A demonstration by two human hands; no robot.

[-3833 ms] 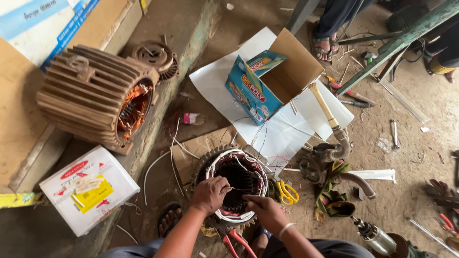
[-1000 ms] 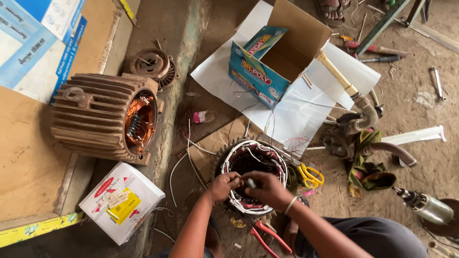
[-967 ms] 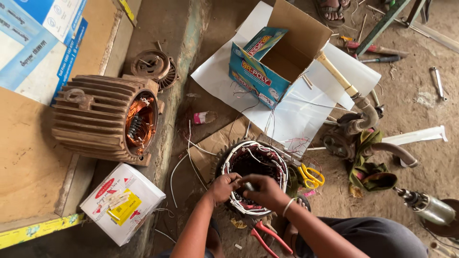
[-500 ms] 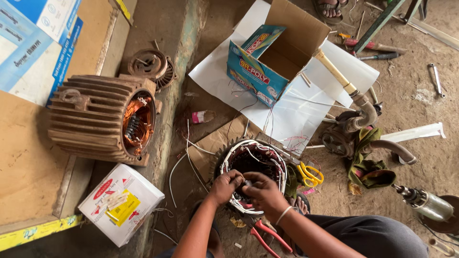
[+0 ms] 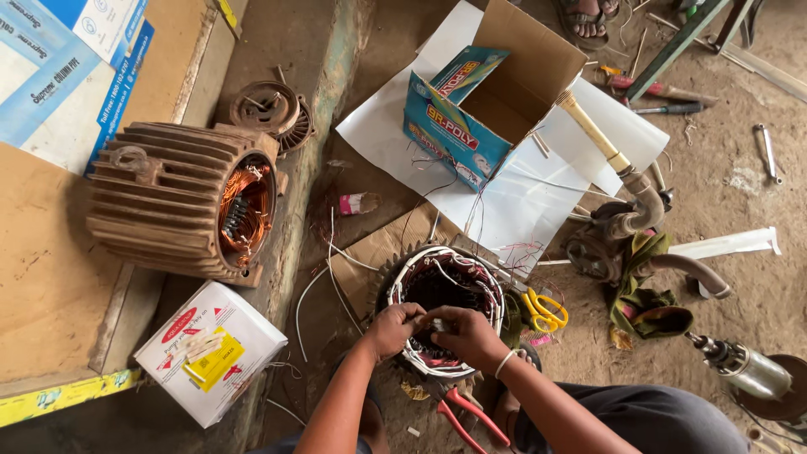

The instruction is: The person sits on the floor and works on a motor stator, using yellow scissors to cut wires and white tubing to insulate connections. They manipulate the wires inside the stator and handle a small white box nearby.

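- Your left hand (image 5: 393, 326) and right hand (image 5: 465, 335) meet at the near rim of the motor stator (image 5: 444, 309), at about 6 o'clock on its ring.
- Both sets of fingers are curled tight and pinch at the white-sleeved windings there; whether they grip one wire or several cannot be told.
- The stator lies on its side on a sheet of cardboard (image 5: 378, 252), its bore facing up at you, low in the middle of the view.
- Red-handled pliers (image 5: 471, 414) lie just below your right wrist, at 6 o'clock from the stator.
- Yellow-handled scissors (image 5: 545, 311) lie just beside the stator at 3 o'clock.
- A finned motor housing (image 5: 172, 202) with copper coils sits well apart at 9 o'clock.
- A white carton (image 5: 210, 349) rests at 8 o'clock.
- An open cardboard box (image 5: 496, 92) stands on white paper (image 5: 521, 202) at 12 o'clock.
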